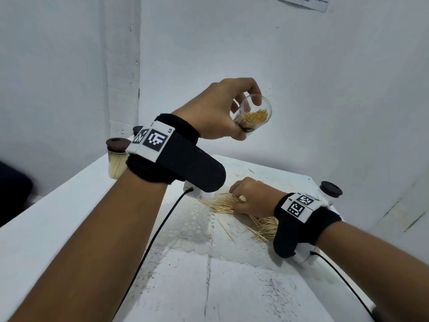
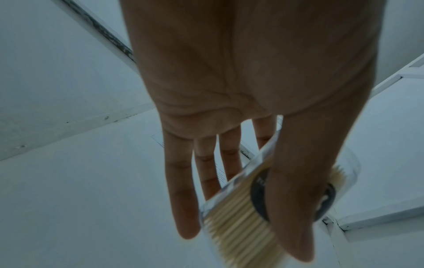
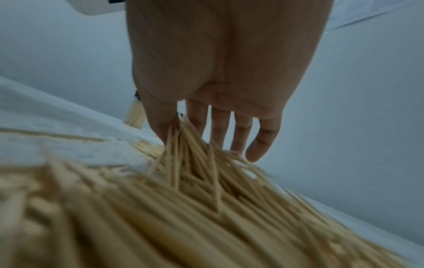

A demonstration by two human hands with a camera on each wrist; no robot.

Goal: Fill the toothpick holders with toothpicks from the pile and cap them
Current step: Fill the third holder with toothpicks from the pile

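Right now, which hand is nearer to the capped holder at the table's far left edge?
Left. The left hand is raised just right of that capped holder, gripping an open holder; the right hand is farther right, down in the toothpick pile.

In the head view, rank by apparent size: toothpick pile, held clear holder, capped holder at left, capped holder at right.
1. toothpick pile
2. clear holder, nearer the camera
3. left capped holder, partly hidden by the wristband
4. right capped holder, mostly hidden
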